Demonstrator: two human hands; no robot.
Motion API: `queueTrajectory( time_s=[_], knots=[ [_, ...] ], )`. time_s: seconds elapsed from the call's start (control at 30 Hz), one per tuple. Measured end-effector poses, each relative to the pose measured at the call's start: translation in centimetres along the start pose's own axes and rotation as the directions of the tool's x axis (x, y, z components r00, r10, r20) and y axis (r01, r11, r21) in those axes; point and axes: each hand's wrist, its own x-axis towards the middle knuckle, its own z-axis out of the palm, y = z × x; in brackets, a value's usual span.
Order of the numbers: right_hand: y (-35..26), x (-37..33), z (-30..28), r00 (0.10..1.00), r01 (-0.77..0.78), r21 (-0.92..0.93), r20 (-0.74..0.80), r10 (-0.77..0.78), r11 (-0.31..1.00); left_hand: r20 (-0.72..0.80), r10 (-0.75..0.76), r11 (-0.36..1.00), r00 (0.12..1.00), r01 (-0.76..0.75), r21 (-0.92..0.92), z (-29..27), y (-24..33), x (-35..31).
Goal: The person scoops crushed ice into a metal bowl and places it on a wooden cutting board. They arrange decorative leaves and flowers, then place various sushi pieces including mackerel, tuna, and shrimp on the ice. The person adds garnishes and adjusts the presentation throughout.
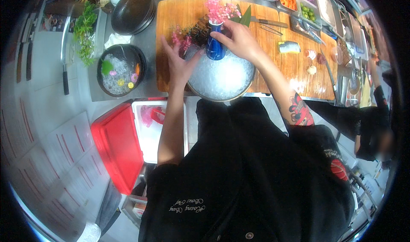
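A large round bowl of crushed ice [220, 80] sits at the front of the wooden board. In its far part stands a slim blue vase [216, 45] with pink flowers [217, 10] rising from its mouth. My right hand [240, 40] grips the vase near the neck, thumb and fingers on its right side. At the bowl's left rim is my left hand [179, 63], its fingers spread and holding nothing. Beside that hand are small pink blossoms [183, 40] and a dark twiggy sprig [199, 32]. A green leaf [245, 17] shows behind my right hand.
A dark bowl of ice with garnishes [117, 73] and stacked black bowls [132, 12] stand left of the board [273, 77]. Knives [269, 23] and a small wrapped piece [289, 47] lie rightward. Below is an open red-lidded cooler [115, 143]. Another person [371, 126] stands right.
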Motion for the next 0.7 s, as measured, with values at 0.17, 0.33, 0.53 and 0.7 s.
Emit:
queueTrajectory(
  time_s=[0.17, 0.33, 0.53, 0.7],
  knots=[
    [0.0, 0.2, -0.1, 0.999, 0.028, 0.008, 0.04, -0.029, 1.0, 0.113, 0.181, 0.975, 0.977, -0.193, 0.111, 0.4, -0.1, 0.6],
    [0.0, 0.3, -0.1, 0.994, 0.084, 0.039, 0.072, -0.086, 0.996, 0.062, 0.087, 0.966, 0.994, -0.1, 0.238, 0.9, 1.1, -0.6],
    [0.4, 0.2, 0.4, 0.988, 0.123, 0.11, 0.081, -0.132, 0.986, 0.081, 0.03, 0.972, 0.996, -0.047, 0.228, 1.0, 2.4, -1.3],
    [0.4, 0.3, 0.7, 0.984, 0.164, 0.097, 0.05, -0.169, 0.982, 0.074, 0.114, 0.953, 0.991, -0.13, 0.273, 1.0, 2.6, -1.4]
  ],
)
